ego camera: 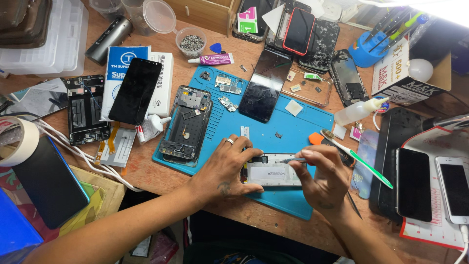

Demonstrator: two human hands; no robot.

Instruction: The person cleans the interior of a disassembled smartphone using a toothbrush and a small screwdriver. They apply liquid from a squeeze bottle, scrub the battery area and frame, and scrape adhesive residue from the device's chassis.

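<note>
The left hand [225,168] presses down flat on a small phone part [271,174] on the blue mat [273,124] (a green toothbrush [359,159] lies close by), while the right hand [322,176] pinches a thin metal tool [292,160] over it.

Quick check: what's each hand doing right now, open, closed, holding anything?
Left hand: open, fingers pressing down on the white phone part.
Right hand: closed on a thin metal tool, tip at the part.

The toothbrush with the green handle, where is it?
The toothbrush lies at the blue mat's right edge, just right of the right hand, beside a dark phone.
</note>
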